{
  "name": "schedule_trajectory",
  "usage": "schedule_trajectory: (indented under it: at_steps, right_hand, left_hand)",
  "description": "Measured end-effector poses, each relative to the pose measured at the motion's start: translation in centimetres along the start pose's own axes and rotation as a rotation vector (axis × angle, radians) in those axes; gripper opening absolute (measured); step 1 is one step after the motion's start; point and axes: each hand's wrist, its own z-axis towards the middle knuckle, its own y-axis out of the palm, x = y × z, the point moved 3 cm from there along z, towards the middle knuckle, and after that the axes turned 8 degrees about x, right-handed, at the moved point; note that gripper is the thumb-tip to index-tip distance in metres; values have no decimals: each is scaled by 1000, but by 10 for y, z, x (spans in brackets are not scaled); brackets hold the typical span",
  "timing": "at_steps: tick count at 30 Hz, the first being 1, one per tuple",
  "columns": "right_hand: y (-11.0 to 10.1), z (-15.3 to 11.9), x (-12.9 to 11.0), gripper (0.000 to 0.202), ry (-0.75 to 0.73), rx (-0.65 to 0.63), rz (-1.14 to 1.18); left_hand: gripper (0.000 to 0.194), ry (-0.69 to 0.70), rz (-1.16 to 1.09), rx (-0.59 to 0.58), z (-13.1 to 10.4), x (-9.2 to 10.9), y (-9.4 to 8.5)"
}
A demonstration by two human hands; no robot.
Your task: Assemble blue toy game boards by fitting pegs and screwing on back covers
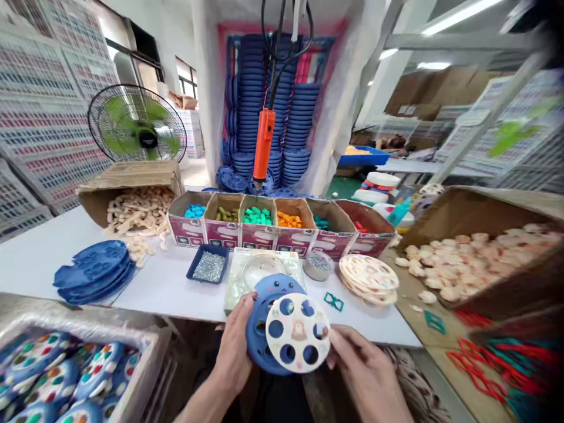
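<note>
Blue plate (282, 286) at six o'clock, held by the left hand (237, 346); the right hand (368, 364) pinches the white disc (298, 332) at its three o'clock edge. Lining up holes before pressing seems wise.

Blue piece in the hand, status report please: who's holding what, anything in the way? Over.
Left hand gripping blue piece. Right hand holding white disc, which hides part of it. Orange tool hanging beyond both hands.

Bright ceiling lights (460, 16): beyond the far right corner of the worktop (163, 294). Blur: past its right edge.
</note>
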Motion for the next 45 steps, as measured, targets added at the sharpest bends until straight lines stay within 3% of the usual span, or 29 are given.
schedule_trajectory:
  at_steps: [4, 11, 15, 19, 25, 29, 31, 36, 39, 42, 45]
  right_hand:
    - [13, -8, 3, 39, 54, 5, -1]
    - [18, -11, 1, 40, 62, 70, -17]
    - [20, -8, 5, 39, 43, 90, -29]
    - [24, -3, 10, 40, 13, 95, -75]
    - [35, -7, 7, 41, -89, -5, -146]
    - [45, -15, 5, 66, -210, -143, -229]
    - [47, -15, 4, 73, -306, -150, -324]
    - [54, -12, -2, 66, -635, -113, -503]
    - [58, -13, -6, 64, -747, -85, -566]
    - [58, -16, -9, 66, -725, -31, -623]
    - [60, -18, -8, 83, -475, -4, -459]
  left_hand:
    - [54, 71, 27, -52, -10, 2, 3]
    - [33, 181, 119, -296, -8, 3, 0]
    - [45, 310, 240, -318, -2, 6, -5]
    - [45, 254, 325, -336, -2, 6, -7]
    - [42, 158, 180, -180, -7, 9, -3]
    - [47, 131, 66, -103, -2, 13, -2]
    - [50, 120, 31, -90, 1, 15, -2]
    - [54, 120, -26, -36, 3, 17, -3]
    - [54, 132, -38, -4, 2, 18, -5]
    - [53, 109, -26, 8, 0, 21, -10]
    - [50, 70, -24, 30, 0, 24, -16]
